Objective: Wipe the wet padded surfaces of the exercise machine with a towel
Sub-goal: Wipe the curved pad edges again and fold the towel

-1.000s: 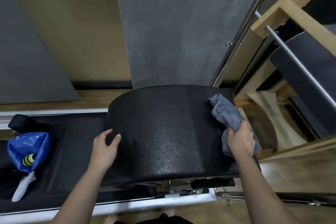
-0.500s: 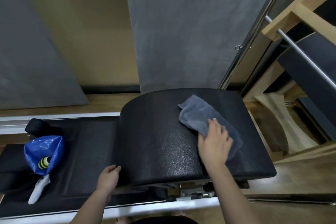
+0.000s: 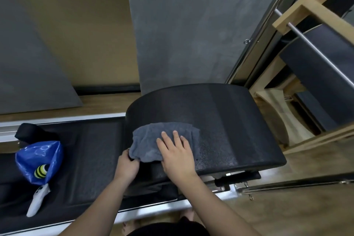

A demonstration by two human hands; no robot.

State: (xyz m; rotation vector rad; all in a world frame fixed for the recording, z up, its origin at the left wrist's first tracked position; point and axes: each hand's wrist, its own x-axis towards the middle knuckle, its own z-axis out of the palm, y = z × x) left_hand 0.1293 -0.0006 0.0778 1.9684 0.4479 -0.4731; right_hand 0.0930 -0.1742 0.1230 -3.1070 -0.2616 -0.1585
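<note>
A black padded arc barrel (image 3: 226,113) stands on the machine's flat black padded bed (image 3: 95,147). A grey towel (image 3: 151,138) lies spread on the barrel's near left slope. My right hand (image 3: 177,157) presses flat on the towel with fingers apart. My left hand (image 3: 125,166) grips the barrel's left edge just under the towel's corner. Wet beads glisten on the pad to the right of the towel.
A blue bag with a yellow-striped item (image 3: 39,161) and a white object (image 3: 37,200) lie on the bed at left, beside a black headrest (image 3: 28,133). Wooden frame equipment with a metal bar (image 3: 316,50) stands at right. A silver rail (image 3: 149,211) runs along the near edge.
My right hand has swept the towel from the barrel's right end across to its left side. My left hand has stayed at the barrel's left edge, now meeting the towel's corner.
</note>
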